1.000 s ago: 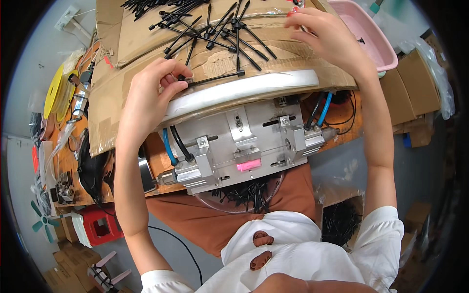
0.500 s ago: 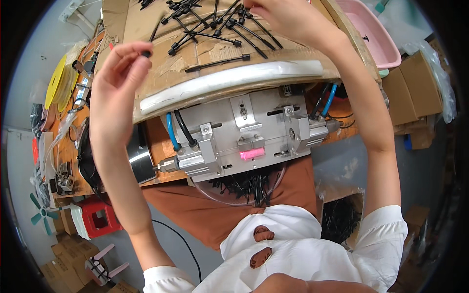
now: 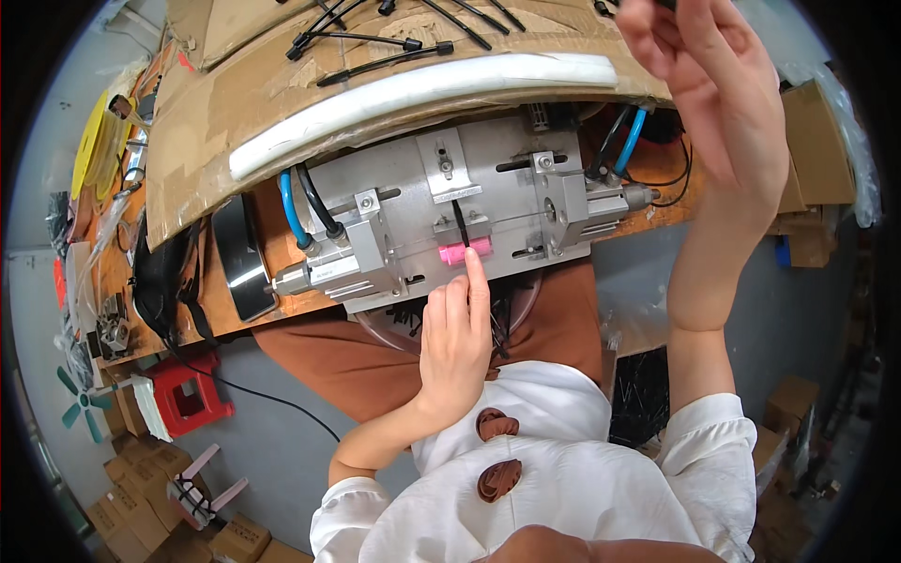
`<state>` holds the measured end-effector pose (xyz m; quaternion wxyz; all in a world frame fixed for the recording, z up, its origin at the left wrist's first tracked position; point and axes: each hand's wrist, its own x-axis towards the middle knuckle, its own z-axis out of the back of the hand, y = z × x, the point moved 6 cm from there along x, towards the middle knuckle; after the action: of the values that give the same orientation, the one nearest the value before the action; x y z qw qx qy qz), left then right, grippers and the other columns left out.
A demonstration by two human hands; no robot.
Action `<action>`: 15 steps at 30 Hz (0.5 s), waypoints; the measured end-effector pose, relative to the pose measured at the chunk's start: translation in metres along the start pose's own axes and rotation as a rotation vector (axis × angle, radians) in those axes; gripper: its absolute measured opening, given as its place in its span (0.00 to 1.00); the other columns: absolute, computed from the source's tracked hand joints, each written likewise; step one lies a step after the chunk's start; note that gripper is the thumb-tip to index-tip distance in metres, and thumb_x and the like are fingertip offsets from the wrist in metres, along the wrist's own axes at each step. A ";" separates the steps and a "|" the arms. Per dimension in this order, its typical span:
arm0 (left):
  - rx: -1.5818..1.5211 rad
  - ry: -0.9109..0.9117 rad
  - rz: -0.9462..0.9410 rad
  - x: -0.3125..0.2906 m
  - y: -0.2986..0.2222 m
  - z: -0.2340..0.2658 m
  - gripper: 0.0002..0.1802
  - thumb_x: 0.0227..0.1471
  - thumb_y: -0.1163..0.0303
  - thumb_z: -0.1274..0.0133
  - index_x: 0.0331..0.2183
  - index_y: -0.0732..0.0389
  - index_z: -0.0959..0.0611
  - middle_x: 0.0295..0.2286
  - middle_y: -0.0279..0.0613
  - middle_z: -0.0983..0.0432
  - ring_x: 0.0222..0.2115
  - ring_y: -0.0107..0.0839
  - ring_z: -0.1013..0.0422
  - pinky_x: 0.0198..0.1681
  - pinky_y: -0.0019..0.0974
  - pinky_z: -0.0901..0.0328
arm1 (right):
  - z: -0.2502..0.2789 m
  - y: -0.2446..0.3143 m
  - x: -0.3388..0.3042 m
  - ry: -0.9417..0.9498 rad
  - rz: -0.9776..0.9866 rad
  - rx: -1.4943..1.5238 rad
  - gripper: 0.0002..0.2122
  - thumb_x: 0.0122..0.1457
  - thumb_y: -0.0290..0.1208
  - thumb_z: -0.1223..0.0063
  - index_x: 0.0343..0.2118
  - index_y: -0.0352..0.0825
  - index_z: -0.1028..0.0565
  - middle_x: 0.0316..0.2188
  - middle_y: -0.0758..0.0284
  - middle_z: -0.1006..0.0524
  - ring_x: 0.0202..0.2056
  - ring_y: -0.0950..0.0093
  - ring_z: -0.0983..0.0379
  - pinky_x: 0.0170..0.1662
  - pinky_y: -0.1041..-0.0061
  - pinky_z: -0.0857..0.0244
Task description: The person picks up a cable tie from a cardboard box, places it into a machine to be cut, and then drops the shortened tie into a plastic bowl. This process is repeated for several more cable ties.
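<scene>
My left hand (image 3: 455, 342) reaches over the front of a metal fixture (image 3: 324, 192), its index finger stretched out and the other fingers bent. That fingertip touches the near end of a thin black rod (image 3: 459, 218), at a small pink block (image 3: 452, 254). The rod lies across a little metal bracket in the fixture's middle. My right hand (image 3: 723, 103) is raised at the upper right, beyond the fixture, with curled fingers partly cut off by the picture's edge. Something dark shows at its fingertips, too little to name.
Several black rods with thick ends (image 3: 389, 61) lie on a cardboard sheet (image 3: 202, 141) edged with a white foam strip (image 3: 422, 98). Blue air hoses (image 3: 293, 211) rise beside the fixture's cylinders. A black phone (image 3: 242, 258) rests on the left. Below hangs a clear bowl of black pieces (image 3: 399, 324).
My left hand has come down from the upper left to the pink block, and a black rod now lies in the fixture. My right hand has moved right, away from the rod pile.
</scene>
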<state>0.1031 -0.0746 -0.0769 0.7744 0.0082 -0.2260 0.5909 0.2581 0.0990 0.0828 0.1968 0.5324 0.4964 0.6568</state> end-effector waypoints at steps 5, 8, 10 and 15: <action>0.037 0.017 -0.006 0.003 -0.004 0.002 0.38 0.39 0.85 0.50 0.56 0.74 0.36 0.34 0.43 0.34 0.32 0.35 0.36 0.36 0.32 0.36 | 0.008 0.013 -0.035 -0.067 0.043 -0.163 0.13 0.62 0.34 0.49 0.43 0.29 0.30 0.38 0.56 0.24 0.33 0.79 0.32 0.36 0.82 0.38; 0.040 0.028 0.008 0.003 0.000 0.006 0.38 0.38 0.85 0.50 0.56 0.74 0.36 0.34 0.44 0.34 0.33 0.36 0.36 0.37 0.34 0.35 | -0.017 0.007 -0.058 -0.145 0.050 -0.321 0.13 0.60 0.36 0.46 0.40 0.30 0.29 0.35 0.55 0.22 0.30 0.79 0.31 0.34 0.82 0.37; 0.020 0.056 0.010 0.006 0.000 0.008 0.38 0.39 0.86 0.50 0.56 0.74 0.37 0.34 0.44 0.34 0.33 0.36 0.36 0.38 0.34 0.35 | -0.025 0.000 -0.080 -0.284 -0.037 -0.355 0.14 0.57 0.36 0.42 0.36 0.30 0.29 0.31 0.56 0.22 0.28 0.80 0.31 0.32 0.84 0.37; -0.009 0.083 0.029 0.002 0.002 0.011 0.37 0.39 0.86 0.50 0.56 0.74 0.36 0.35 0.45 0.34 0.34 0.37 0.35 0.39 0.35 0.35 | -0.038 -0.018 -0.114 -0.080 0.079 -0.503 0.13 0.46 0.16 0.38 0.36 0.28 0.25 0.29 0.64 0.22 0.26 0.76 0.28 0.31 0.80 0.34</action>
<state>0.0978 -0.0752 -0.0674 0.7745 -0.0230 -0.1966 0.6009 0.2593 0.0000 0.0122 0.3167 0.5112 0.2880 0.7453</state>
